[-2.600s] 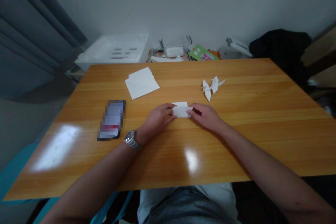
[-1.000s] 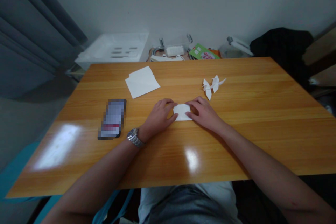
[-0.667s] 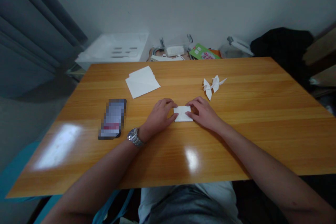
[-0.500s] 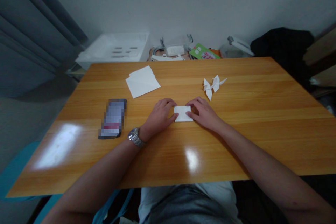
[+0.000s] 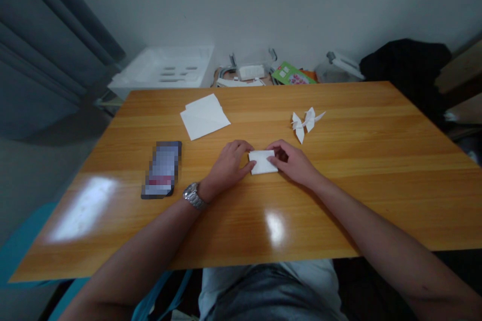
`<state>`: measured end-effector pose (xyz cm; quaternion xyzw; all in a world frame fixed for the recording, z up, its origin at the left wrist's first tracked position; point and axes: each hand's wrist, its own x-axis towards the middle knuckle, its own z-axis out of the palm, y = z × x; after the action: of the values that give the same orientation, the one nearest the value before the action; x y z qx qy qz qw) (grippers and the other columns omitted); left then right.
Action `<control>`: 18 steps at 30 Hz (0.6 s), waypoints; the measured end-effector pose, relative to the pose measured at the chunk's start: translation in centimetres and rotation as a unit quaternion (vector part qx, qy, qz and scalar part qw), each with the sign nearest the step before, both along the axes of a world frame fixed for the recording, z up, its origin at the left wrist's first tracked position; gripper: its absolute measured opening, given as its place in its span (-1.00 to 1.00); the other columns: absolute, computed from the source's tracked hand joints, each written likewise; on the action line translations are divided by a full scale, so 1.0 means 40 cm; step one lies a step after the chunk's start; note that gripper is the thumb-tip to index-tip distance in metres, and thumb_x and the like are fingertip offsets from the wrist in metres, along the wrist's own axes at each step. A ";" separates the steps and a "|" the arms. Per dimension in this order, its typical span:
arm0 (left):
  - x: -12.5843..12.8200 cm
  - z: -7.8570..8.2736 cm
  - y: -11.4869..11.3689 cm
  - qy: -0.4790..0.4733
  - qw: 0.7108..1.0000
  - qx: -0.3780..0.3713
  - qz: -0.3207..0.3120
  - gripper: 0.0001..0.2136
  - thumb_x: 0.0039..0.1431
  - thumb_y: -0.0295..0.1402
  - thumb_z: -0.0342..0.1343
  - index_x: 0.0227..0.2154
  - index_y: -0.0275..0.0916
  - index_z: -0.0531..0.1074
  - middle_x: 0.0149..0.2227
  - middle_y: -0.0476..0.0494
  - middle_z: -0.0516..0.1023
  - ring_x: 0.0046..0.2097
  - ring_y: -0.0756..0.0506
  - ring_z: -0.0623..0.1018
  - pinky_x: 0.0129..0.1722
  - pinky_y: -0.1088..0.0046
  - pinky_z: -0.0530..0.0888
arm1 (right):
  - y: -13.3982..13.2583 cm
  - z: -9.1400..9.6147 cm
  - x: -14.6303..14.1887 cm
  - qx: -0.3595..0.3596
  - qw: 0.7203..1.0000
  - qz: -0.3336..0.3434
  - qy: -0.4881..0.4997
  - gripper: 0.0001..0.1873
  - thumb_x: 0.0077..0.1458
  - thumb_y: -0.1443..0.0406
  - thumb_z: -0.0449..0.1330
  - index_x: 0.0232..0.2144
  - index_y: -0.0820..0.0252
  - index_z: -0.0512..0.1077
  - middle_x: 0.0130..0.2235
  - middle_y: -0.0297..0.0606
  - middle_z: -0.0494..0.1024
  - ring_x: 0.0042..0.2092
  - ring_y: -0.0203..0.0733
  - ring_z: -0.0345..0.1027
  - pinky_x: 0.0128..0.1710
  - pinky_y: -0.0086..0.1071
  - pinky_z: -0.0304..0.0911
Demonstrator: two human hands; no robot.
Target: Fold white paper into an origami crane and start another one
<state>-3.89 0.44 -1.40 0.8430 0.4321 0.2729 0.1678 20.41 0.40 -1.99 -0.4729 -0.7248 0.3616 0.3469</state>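
Note:
A small folded white paper (image 5: pixel 262 162) lies flat on the wooden table (image 5: pixel 357 180) in front of me. My left hand (image 5: pixel 228 165), with a metal watch on its wrist, presses the paper's left edge with curled fingers. At the paper's right edge, my right hand (image 5: pixel 295 163) pinches it with thumb and fingertips. A finished white paper crane (image 5: pixel 304 122) sits a little beyond my right hand.
A stack of white paper sheets (image 5: pixel 204 117) lies at the back left of the table. A phone (image 5: pixel 162 169) rests left of my left hand. Behind the table are a white plastic tray (image 5: pixel 164 71), clutter and a dark bag (image 5: pixel 406 67).
The folded paper went from a wider strip to a more compact rectangle. Both hands stayed at its edges, and my right fingers shifted slightly along the right side.

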 end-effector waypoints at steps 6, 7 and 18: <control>0.011 0.007 -0.003 -0.153 0.985 -0.075 0.036 -0.82 0.34 -0.35 0.13 -0.04 -0.21 0.41 -0.09 -0.14 0.58 -0.08 -0.10 0.59 0.00 0.29 0.56 | 0.000 -0.005 -0.006 -0.041 0.992 -0.019 0.116 -0.73 0.15 0.17 0.31 -0.12 0.12 0.46 -0.30 -0.33 0.48 -0.31 -0.21 0.36 -0.29 -0.32 0.30; 0.013 0.008 -0.005 -0.180 0.979 -0.089 0.037 -0.83 0.34 -0.35 0.12 -0.05 -0.21 0.42 -0.10 -0.12 0.59 -0.12 -0.07 0.61 -0.04 0.34 0.58 | 0.000 -0.004 -0.007 -0.046 0.991 -0.020 0.127 -0.72 0.15 0.16 0.32 -0.12 0.12 0.46 -0.29 -0.32 0.49 -0.29 -0.21 0.37 -0.27 -0.31 0.32; 0.022 0.012 -0.018 -0.273 0.951 -0.138 0.055 -0.83 0.30 -0.27 0.20 -0.13 -0.22 0.52 -0.21 -0.11 0.64 -0.22 -0.03 0.64 -0.18 0.45 0.62 | -0.014 0.018 -0.019 -0.098 0.980 -0.031 0.169 -0.73 0.13 0.07 0.35 -0.25 0.11 0.52 -0.31 -0.30 0.59 -0.29 -0.17 0.44 -0.26 -0.30 0.35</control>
<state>-2.99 -0.27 -0.94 0.6798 0.4493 0.4390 0.3785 19.66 -0.15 -1.27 -0.4588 -0.6016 0.4946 0.4277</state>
